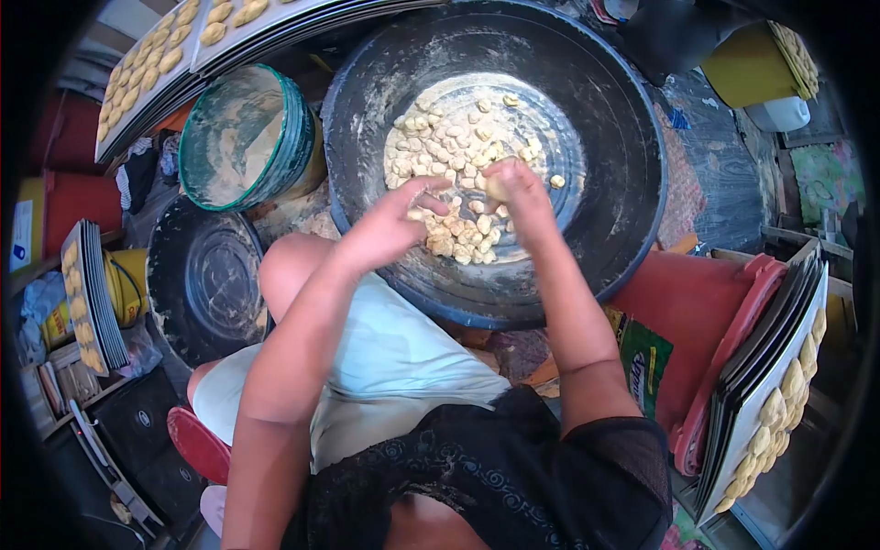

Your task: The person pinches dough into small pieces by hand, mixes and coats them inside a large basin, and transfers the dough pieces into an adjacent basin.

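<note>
- At far left, a tray stack (108,298) stands on edge, its outer face dotted with plump golden dough pieces; these look like shaped, finished work.
- Above it, an upper tray (293,13) carries more of the same, laid in rows.
- Next comes a green bucket (301,147) with pale powder inside, probably flour, and below it a small black tub (215,275) smeared with white.
- The left hand (396,218) hangs over the heap, thumb and fingers loosely spread; whether a fingertip touches a piece, I cannot tell.
- Under both hands sits the large black basin (623,137), where small dough lumps (440,151) lie in a loose pile on a powdery bottom. Most are whitened; a few toward the right are yellower, so I'd judge the coating well along but incomplete.
- The right hand (524,188) pinches one yellowish dough lump (496,189) between thumb and fingers, above the pile's right side.
- At right, a red bin (683,298) stands beside another tray stack (747,376) bearing larger shaped pieces. Much seems done on the trays, then, while the basin's whole heap seems left.
</note>
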`<state>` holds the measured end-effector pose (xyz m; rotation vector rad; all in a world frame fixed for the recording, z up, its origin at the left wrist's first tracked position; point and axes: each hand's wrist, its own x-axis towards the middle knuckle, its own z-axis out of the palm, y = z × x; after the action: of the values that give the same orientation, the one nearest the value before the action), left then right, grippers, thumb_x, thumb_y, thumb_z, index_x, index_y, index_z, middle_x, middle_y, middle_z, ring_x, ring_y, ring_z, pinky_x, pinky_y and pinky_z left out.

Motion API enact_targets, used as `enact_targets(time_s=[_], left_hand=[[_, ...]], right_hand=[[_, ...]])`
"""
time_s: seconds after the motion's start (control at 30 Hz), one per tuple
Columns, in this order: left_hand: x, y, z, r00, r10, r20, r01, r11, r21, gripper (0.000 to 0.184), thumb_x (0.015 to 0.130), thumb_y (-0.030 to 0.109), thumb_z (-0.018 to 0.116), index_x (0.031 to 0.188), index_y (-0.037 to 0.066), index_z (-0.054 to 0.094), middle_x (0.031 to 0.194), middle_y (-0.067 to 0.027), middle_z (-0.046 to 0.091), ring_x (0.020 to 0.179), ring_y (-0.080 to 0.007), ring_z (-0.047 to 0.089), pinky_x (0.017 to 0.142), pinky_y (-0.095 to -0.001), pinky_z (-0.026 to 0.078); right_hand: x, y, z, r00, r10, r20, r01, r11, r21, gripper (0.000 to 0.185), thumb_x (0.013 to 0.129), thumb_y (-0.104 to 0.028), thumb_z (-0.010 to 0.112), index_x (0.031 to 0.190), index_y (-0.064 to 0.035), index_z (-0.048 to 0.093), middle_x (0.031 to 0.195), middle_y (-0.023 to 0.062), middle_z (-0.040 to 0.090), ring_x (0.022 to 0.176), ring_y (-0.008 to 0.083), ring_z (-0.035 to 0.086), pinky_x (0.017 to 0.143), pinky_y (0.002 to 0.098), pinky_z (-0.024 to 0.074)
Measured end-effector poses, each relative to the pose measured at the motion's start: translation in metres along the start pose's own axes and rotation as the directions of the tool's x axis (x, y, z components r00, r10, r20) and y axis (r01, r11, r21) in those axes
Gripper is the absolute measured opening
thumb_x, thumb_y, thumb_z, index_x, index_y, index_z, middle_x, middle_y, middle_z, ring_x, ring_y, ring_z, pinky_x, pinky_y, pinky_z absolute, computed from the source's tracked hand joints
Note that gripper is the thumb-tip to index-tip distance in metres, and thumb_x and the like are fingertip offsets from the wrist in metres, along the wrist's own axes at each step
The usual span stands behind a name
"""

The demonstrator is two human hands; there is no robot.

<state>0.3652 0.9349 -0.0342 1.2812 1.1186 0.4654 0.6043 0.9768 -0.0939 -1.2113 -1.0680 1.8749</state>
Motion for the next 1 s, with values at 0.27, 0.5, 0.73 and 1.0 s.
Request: enact_targets(time_s=[0.27, 0.5, 0.73, 1.0], left_hand=[[0.052, -0.053, -0.039, 0.979, 0.045, -0.199, 0.075, 0.827, 0.557, 0.053, 0.075, 0.018, 0.063, 0.125, 0.005, 0.055, 0.118, -0.0211, 0.060, 0.112, -0.0324, 0.056, 0.098, -0.0351, 0.042], [0.043, -0.048, -0.061, 0.980, -0.130, -0.151, 0.184, 0.883, 0.432, 0.051, 0.082, 0.026, 0.066, 0.127, 0.004, 0.053, 0.119, -0.0223, 0.060, 0.111, -0.0312, 0.058, 0.092, -0.0362, 0.045], [0.033, -0.042, -0.064, 0.968, -0.003, -0.252, 0.119, 0.887, 0.446, 0.053, 0.077, 0.027, 0.064, 0.123, 0.002, 0.057, 0.109, -0.0250, 0.063, 0.103, -0.0353, 0.062, 0.090, -0.0380, 0.046], [-0.005, 0.022, -0.043, 0.995, 0.031, -0.100, 0.010, 0.925, 0.381, 0.059, 0.082, 0.025, 0.068, 0.135, 0.011, 0.046, 0.125, -0.0135, 0.055, 0.098, -0.0186, 0.057, 0.076, -0.0311, 0.048]], right_hand=[[0.102, 0.115, -0.066, 0.961, 0.274, 0.045, -0.113, 0.536, -0.837, 0.047, 0.081, -0.041, 0.067, 0.111, -0.0043, 0.066, 0.111, 0.0190, 0.063, 0.101, 0.0312, 0.062, 0.086, 0.0390, 0.0487], [0.149, 0.278, 0.014, 0.995, -0.093, -0.021, 0.000, 0.221, -0.975, 0.037, 0.079, -0.016, 0.067, 0.115, -0.0129, 0.059, 0.103, 0.0177, 0.065, 0.095, 0.0280, 0.065, 0.080, 0.0399, 0.0512], [0.108, 0.094, 0.021, 0.948, 0.237, 0.214, -0.232, 0.972, -0.046, 0.040, 0.081, -0.005, 0.068, 0.118, -0.0145, 0.055, 0.109, 0.0083, 0.058, 0.091, 0.0176, 0.059, 0.068, 0.0307, 0.0504], [0.036, -0.030, 0.061, 0.988, -0.025, 0.154, 0.074, 0.944, -0.322, 0.055, 0.078, -0.007, 0.072, 0.127, -0.0035, 0.048, 0.100, 0.0168, 0.058, 0.066, 0.0156, 0.061, 0.059, 0.0289, 0.0535]])
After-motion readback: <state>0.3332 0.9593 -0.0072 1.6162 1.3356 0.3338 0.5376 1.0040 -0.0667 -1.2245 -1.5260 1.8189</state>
